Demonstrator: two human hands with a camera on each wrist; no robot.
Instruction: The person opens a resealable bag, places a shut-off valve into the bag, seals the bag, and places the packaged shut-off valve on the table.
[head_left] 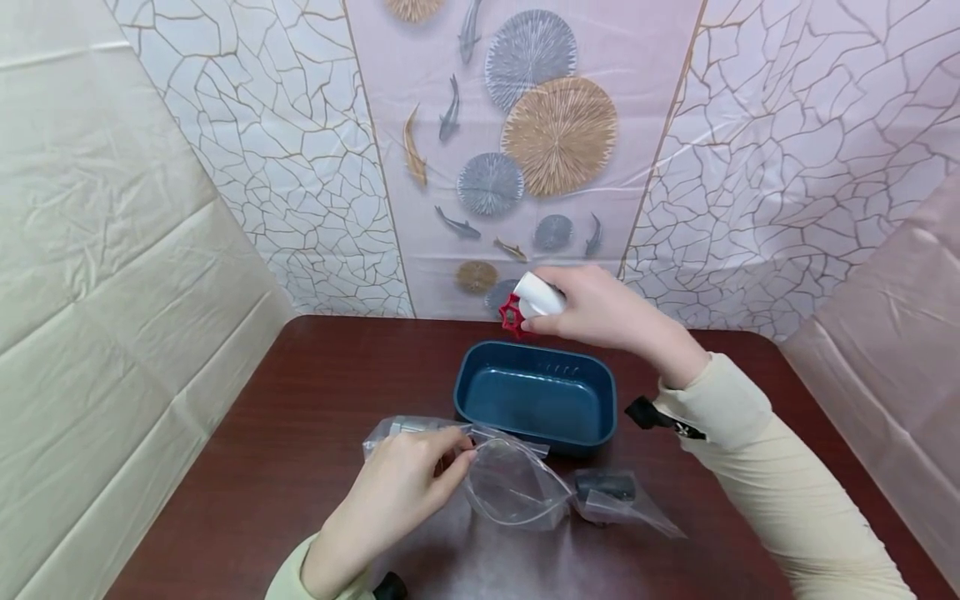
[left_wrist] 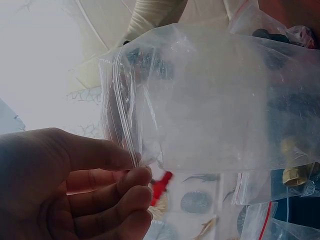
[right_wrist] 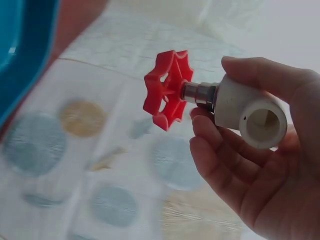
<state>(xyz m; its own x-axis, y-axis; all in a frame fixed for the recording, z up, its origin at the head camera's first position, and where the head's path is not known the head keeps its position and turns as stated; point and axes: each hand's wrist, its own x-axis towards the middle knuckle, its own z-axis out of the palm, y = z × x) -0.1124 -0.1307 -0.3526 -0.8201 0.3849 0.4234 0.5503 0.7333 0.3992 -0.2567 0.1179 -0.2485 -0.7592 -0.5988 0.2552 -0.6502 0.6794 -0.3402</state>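
My right hand (head_left: pixel 592 308) grips a white plastic valve (right_wrist: pixel 232 102) with a red handwheel (right_wrist: pixel 169 90). It is raised over the far side of a dark blue tray (head_left: pixel 459 392). In the right wrist view, thumb and fingers close round the white body, and an open pipe end faces the camera. My left hand (head_left: pixel 393 479) pinches the zip edge of a clear zip bag (left_wrist: pixel 210 100) between thumb and forefinger. The bag's mouth gapes to the right of that hand, in front of the tray.
Right of the open bag lies a small clear bag (head_left: pixel 633 504) with a dark cylindrical piece (head_left: pixel 606 485) inside. Another clear bag (head_left: pixel 381 429) lies behind my left hand. A brass-coloured fitting (left_wrist: pixel 295 176) shows in the left wrist view. A patterned cloth backdrop stands behind the table (head_left: pixel 300 400).
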